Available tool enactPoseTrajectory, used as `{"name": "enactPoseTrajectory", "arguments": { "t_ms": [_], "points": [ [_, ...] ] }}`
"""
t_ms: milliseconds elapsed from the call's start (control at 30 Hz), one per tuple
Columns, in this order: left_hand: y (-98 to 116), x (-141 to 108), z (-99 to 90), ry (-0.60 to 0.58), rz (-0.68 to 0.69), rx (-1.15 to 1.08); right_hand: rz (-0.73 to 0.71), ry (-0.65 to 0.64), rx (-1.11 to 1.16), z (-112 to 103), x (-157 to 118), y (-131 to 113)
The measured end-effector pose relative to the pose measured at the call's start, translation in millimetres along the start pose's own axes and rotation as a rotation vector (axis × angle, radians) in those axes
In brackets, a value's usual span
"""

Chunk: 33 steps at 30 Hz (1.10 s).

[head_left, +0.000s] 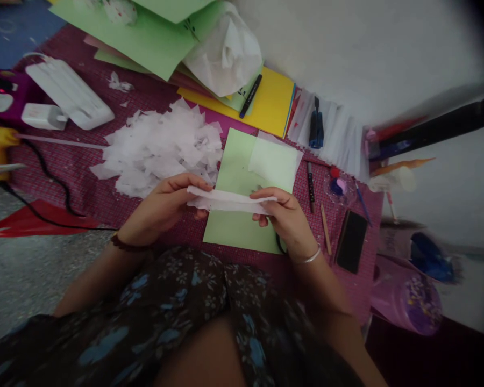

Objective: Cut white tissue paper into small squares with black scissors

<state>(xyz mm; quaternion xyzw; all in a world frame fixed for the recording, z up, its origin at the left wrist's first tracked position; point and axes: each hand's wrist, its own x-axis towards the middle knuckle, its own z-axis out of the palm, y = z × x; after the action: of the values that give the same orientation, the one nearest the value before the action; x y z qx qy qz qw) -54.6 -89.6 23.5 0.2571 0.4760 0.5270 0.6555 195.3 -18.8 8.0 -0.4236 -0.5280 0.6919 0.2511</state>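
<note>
A folded strip of thin white tissue paper (229, 202) is stretched between my two hands. My left hand (171, 200) pinches its left end, thumb and fingers closed on it. At the other end my right hand (284, 217) grips the paper the same way. Below the strip lies a light green sheet (234, 231), partly covered by my hands. Another white tissue square (276, 161) rests flat on the sheet's upper right. Beyond my left hand is a big heap of cut white tissue pieces (165, 145).
A yellow glue gun (0, 148), white power strip (70, 94) and cords are at the left. Right of the green sheet lie a dark pencil (311, 188), a wooden stick (326, 228) and a phone (351, 242). A blue stapler (316, 126) sits on folded white paper near the wall.
</note>
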Motion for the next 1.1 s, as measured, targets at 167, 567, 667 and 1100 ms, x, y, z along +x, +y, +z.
{"name": "enactPoseTrajectory", "arguments": {
  "t_ms": [167, 567, 667, 1100],
  "points": [
    [1, -2, -1.4, -0.023, 0.018, 0.017, 0.034, -0.001, 0.064, 3, -4, -10],
    [4, -4, -2.7, -0.104, 0.105, 0.089, 0.031, -0.04, 0.134, 2, -3, -10],
    [4, -4, -2.1, -0.054, 0.14, 0.156, 0.019, -0.144, 0.192, 0, -2, -10],
    [-15, 14, 10.4, 0.139, 0.127, -0.297, -0.112, -0.09, -0.119, 17, -12, -9]
  ]
}}
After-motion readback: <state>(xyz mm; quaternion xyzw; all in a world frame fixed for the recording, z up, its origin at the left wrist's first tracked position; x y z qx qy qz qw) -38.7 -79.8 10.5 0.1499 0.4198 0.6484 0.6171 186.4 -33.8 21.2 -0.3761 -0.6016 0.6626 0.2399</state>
